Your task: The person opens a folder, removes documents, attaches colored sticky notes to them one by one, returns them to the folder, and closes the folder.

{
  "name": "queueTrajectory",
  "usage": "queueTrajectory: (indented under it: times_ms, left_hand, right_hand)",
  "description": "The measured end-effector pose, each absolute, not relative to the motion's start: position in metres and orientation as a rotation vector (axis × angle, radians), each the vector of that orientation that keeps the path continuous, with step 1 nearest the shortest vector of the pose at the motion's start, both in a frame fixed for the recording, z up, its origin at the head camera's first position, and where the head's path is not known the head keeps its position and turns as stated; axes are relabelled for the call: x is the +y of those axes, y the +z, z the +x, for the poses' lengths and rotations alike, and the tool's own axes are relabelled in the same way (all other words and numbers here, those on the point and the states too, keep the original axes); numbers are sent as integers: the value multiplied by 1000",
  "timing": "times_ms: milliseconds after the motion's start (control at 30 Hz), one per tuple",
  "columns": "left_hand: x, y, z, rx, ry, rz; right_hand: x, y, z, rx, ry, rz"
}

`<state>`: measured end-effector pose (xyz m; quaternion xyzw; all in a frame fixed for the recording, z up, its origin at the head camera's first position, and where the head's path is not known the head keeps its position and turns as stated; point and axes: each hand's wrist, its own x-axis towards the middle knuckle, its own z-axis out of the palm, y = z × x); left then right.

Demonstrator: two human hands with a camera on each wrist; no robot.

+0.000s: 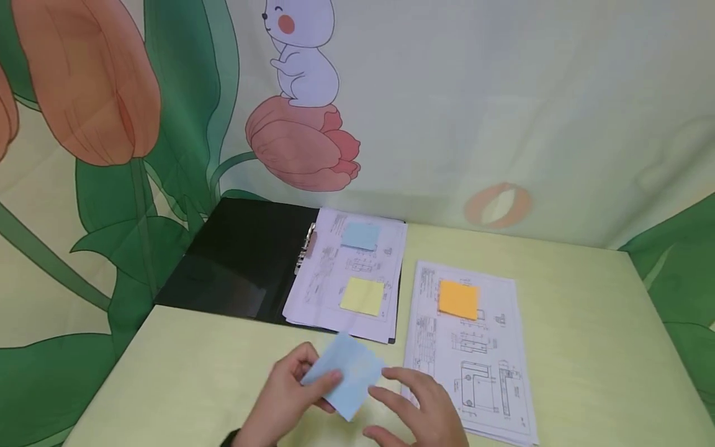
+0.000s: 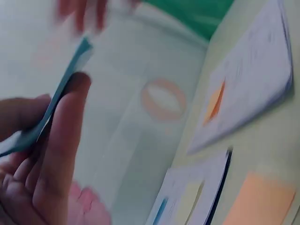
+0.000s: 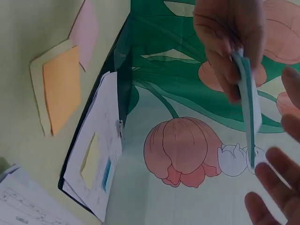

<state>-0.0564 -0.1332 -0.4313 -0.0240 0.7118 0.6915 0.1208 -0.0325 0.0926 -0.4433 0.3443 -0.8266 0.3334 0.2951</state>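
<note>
My left hand [image 1: 285, 394] pinches a light blue sticky note pad [image 1: 352, 372], thumb on its upper face and fingers beneath. Seen edge-on in the left wrist view, the blue pad [image 2: 65, 77] looks thin. My right hand [image 1: 424, 403] is beside the pad's right edge, fingers loosely bent and spread, fingertips close to it. Beyond the hands, a black ring binder [image 1: 240, 261] lies unfolded with printed drawings [image 1: 318, 292] on its right side. A blue sticky note [image 1: 360, 236] and a yellow sticky note [image 1: 363, 296] rest on those drawings.
To the right lies a stack of loose drawing sheets [image 1: 436, 372] bearing an orange sticky note [image 1: 459, 300]. In the right wrist view, an orange note pad [image 3: 62, 89] overlaps a yellow one, with a pink note [image 3: 85, 35] beside them on the table. A printed curtain [image 1: 447, 93] hangs behind.
</note>
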Motion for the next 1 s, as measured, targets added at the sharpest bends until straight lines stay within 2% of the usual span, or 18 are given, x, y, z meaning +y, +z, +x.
queueTrajectory:
  times_ms: [167,367,500,700,900,1000]
  left_hand:
    - [-98,-436,-48,2319,1924,-7]
    - [-83,-429,-38,2647,1816,217]
    - [-85,-425,-42,2212,1899,230]
    - [-95,-433,-50,1326,1987,493]
    - [-84,-447,-55,1161,2198,725]
    - [-76,-451,-57,1148,2342,782]
  right_hand:
    - [79,-439,-33,-2258,915,611]
    - [80,-432,-29,-2340,1306,299]
    - [83,-423,-29,-2313,1687,77]
    - [97,-416,-34,-2234,2091,-211]
    - [96,-424,-38,-2020,2373,-347]
    - [93,-428,-36,-2005,2434,-297]
